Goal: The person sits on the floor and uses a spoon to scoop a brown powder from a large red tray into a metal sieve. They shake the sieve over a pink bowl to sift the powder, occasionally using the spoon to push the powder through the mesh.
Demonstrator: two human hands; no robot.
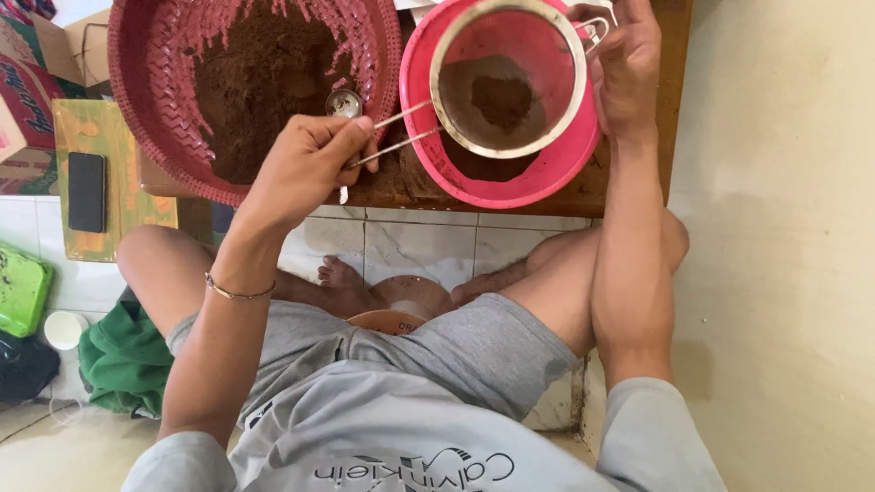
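- The round metal sieve (pixel 507 80) sits over the pink bowl (pixel 510 173), its fine mesh carrying a mound of dark brown powder at the middle, paler dust around it.
- The left hand (pixel 305 164) is closed on the sieve's twin-wire handle, fingers curled round its end; a spoon (pixel 344 103) also appears tucked into this same grip, its bowl poking out just above the knuckles.
- The right hand (pixel 627 68) wraps over the far rim, opposite the handle, fingers closed on the edge.
- To sift well, I judge the sieve should stay level and centred over the bowl, shaken lightly so nothing spills past the rim.
- Beyond the left-hand grip lies a red woven basket (pixel 164 100) heaped with the same brown powder.
- Both vessels rest on a low wooden table (pixel 583 196).
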